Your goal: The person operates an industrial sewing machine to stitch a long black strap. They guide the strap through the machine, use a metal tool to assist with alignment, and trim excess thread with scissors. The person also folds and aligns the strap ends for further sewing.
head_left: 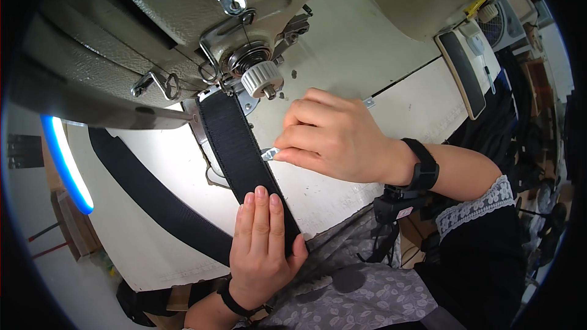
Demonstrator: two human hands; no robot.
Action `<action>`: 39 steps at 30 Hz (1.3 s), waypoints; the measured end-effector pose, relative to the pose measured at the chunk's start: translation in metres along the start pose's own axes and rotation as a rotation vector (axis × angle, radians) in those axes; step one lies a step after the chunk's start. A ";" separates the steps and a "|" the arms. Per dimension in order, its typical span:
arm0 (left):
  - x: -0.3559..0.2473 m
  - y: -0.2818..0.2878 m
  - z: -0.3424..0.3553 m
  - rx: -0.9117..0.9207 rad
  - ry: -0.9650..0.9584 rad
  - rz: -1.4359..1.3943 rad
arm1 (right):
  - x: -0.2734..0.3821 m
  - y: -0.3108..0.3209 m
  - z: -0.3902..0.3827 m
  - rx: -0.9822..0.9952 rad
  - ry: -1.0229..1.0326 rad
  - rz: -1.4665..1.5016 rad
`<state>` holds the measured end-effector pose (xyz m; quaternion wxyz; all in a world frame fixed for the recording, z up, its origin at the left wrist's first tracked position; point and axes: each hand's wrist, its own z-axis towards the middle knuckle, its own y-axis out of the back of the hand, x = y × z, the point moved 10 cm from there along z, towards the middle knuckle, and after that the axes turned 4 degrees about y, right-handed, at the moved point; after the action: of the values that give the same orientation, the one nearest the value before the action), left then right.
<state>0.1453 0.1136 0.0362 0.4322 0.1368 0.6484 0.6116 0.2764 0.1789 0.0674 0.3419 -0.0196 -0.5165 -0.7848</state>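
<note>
Two bare hands at work: left hand (262, 245) flat, fingers together, pressing the wide black woven strap (239, 146) onto the white sewing table (342, 116); right hand (333, 140) pinches a small silvery metal piece (269, 153) just beside the strap (kind unclear). Strap runs under the cream industrial sewing machine (183, 6).

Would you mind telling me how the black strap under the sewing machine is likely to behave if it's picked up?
The strap probably flops: its far length curves loosely across the table. It looks woven and flat, so likely light and unlikely to roll. The left hand presses it flat, which suggests it may shift if left free.
</note>
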 end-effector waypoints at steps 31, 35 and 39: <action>0.033 0.031 0.050 -0.066 -0.009 -0.132 | -0.008 -0.008 0.011 0.095 0.065 0.105; 0.059 0.028 0.046 -0.035 0.239 -0.287 | 0.003 -0.006 0.008 0.104 0.068 0.000; 0.026 0.019 0.033 -0.045 0.003 0.016 | 0.002 -0.007 0.007 0.058 0.067 0.004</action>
<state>0.1471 0.1579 0.0475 0.4293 0.1314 0.6340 0.6297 0.2689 0.1851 0.0654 0.3610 0.0154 -0.5273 -0.7690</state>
